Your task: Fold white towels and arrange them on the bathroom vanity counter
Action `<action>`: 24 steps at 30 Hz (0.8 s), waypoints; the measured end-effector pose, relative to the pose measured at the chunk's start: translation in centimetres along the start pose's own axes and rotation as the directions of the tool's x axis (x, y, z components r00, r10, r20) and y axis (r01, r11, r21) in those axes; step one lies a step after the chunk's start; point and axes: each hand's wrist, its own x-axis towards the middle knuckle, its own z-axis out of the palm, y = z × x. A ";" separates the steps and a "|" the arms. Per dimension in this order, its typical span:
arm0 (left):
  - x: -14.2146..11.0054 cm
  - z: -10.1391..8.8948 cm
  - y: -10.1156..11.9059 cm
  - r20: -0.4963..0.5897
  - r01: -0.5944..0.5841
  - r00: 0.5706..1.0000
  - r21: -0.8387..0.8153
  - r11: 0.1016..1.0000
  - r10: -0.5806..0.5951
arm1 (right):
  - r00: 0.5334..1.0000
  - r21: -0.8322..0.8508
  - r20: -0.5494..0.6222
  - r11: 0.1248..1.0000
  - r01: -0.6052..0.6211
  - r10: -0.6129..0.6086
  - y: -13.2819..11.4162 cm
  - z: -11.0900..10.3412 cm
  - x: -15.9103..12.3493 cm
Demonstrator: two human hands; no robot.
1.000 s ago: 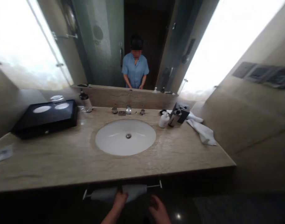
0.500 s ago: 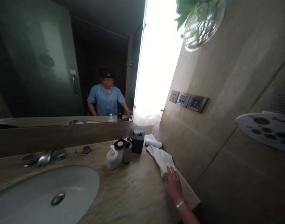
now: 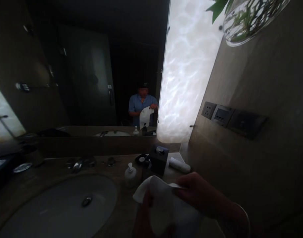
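Both my hands hold a white cloth [image 3: 163,205] up in front of me over the counter's right end. My right hand [image 3: 198,193] is closed on the cloth's top edge. My left hand [image 3: 143,218] grips its lower left part from below; it is dark and partly hidden by the cloth. The mirror [image 3: 92,82] shows my reflection holding the same cloth at chest height.
The white sink basin [image 3: 54,211] is set in the stone counter [image 3: 121,211] at lower left, taps [image 3: 78,165] behind it. A soap pump bottle [image 3: 130,176], a black tissue box [image 3: 158,159] and a rolled towel [image 3: 179,164] stand at the back right. Wall sockets [image 3: 225,116] and a hanging plant bowl [image 3: 250,19] are on the right.
The cloth has been lifted off the counter, where my right hand lay on it. Both hands now hold it up. The picture has grown darker.
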 end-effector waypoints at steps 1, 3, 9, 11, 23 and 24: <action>-0.2 -0.6 0.7 -0.043 0.015 0.999 -0.066 0.998 -0.018 | 0.994 0.006 0.111 1.000 -0.023 0.023 -0.5 -0.6 -0.1; 0.2 -1.8 1.6 -0.098 0.050 0.992 -0.216 0.975 -0.073 | 0.959 0.033 0.278 0.997 -0.066 0.055 -0.3 -1.6 0.8; 4.9 -4.2 -3.4 -0.083 0.237 0.968 0.010 0.972 -0.235 | 0.985 -0.193 -0.063 0.966 -0.172 0.163 8.8 1.3 8.2; 5.8 -4.6 -7.7 -0.035 0.366 0.930 0.110 0.924 -0.365 | 0.949 -0.240 -0.216 0.930 -0.278 0.228 13.1 5.1 8.2; 3.3 -4.8 -18.5 -0.056 0.375 0.903 0.586 0.719 -0.426 | 0.854 0.302 -0.078 0.829 -0.471 0.514 22.5 23.2 3.4; 4.3 -4.8 -18.2 -0.050 0.351 0.914 0.599 0.720 -0.404 | 0.859 0.346 -0.049 0.815 -0.465 0.510 22.9 23.1 3.8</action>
